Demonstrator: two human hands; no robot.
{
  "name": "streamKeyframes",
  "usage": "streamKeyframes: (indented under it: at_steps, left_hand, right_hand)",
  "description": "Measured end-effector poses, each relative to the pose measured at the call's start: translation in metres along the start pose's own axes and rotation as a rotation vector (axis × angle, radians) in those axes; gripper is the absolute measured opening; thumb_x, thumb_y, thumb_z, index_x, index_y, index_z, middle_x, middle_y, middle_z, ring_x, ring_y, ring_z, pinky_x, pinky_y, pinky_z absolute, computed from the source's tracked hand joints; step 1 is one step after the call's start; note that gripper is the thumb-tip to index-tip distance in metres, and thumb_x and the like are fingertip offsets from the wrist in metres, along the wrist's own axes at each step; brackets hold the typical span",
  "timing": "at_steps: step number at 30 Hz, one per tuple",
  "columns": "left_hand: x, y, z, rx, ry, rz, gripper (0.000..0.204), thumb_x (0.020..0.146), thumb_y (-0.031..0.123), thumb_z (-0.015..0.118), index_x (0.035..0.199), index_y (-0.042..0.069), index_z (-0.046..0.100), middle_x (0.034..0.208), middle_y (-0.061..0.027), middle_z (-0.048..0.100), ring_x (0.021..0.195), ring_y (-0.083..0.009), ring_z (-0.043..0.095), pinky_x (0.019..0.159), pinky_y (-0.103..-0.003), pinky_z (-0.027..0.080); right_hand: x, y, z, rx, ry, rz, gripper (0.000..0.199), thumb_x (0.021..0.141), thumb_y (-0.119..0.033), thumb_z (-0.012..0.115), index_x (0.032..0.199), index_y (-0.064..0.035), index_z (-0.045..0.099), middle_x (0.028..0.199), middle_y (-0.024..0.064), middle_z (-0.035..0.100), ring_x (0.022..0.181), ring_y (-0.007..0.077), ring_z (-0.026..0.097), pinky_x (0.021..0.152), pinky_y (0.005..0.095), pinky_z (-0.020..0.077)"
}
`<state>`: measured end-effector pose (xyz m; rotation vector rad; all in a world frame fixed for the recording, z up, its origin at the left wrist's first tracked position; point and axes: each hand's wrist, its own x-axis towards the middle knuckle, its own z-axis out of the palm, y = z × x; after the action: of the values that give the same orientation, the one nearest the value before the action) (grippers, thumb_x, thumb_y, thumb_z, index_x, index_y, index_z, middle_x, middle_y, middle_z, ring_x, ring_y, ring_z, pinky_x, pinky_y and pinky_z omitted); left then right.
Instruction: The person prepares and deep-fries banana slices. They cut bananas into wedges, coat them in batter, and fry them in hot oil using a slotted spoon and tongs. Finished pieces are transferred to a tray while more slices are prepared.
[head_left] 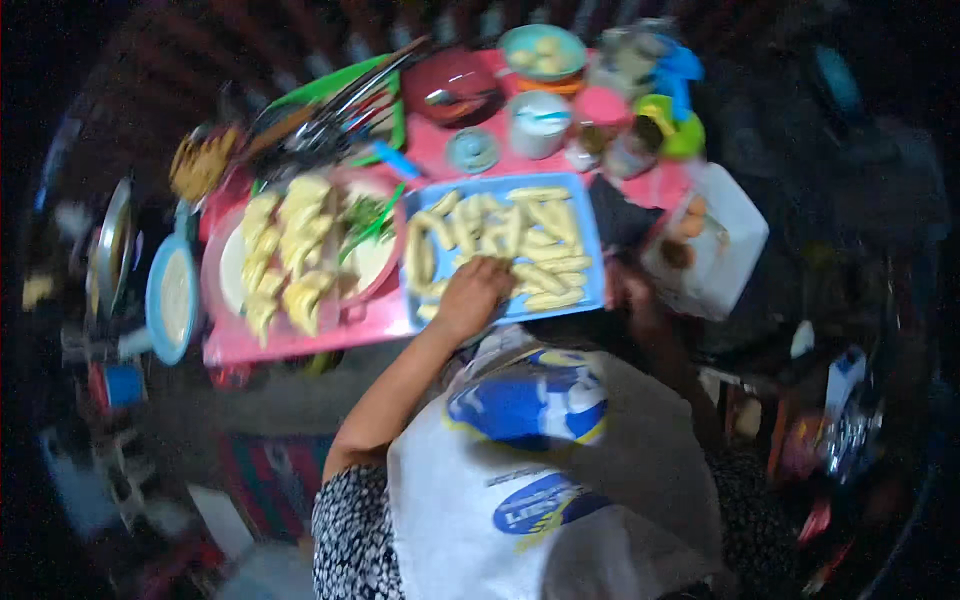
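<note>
Left hand (470, 290) rests, fingers curled, on pale dough rolls (520, 240) in a blue tray (592, 250) on the pink surface (280, 340). Right hand (625, 290) at tray's edge, grip unclear. A nudge could tip the overhanging tray.

The blue tray (592, 240) is nearly filled with pale rolled pieces (540, 272); bare floor shows only along its near left edge. The left hand (470, 292) occupies its near rim. A white container (722, 250) crowds the right side; a loaded plate (232, 268) blocks the left. Cups and bowls (540, 122) close off the far side.
</note>
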<state>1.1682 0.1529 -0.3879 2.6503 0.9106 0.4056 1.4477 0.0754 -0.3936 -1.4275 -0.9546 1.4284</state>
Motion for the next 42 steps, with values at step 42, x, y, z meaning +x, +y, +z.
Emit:
streamKeyframes:
  at_steps: [42]
  left_hand:
    - [-0.06, 0.076, -0.033, -1.061, 0.116, -0.612, 0.014, 0.078, 0.013, 0.062, 0.088, 0.003, 0.058, 0.091, -0.0043, 0.059, 0.085, -0.0129, 0.054, 0.076, -0.024, 0.043]
  right_hand:
    - [0.014, -0.03, 0.079, -1.01, -0.014, -0.478, 0.031, 0.069, -0.014, 0.058, 0.098, -0.0056, 0.055, 0.097, 0.0127, 0.05, 0.1, 0.0305, 0.045, 0.085, 0.0393, 0.04]
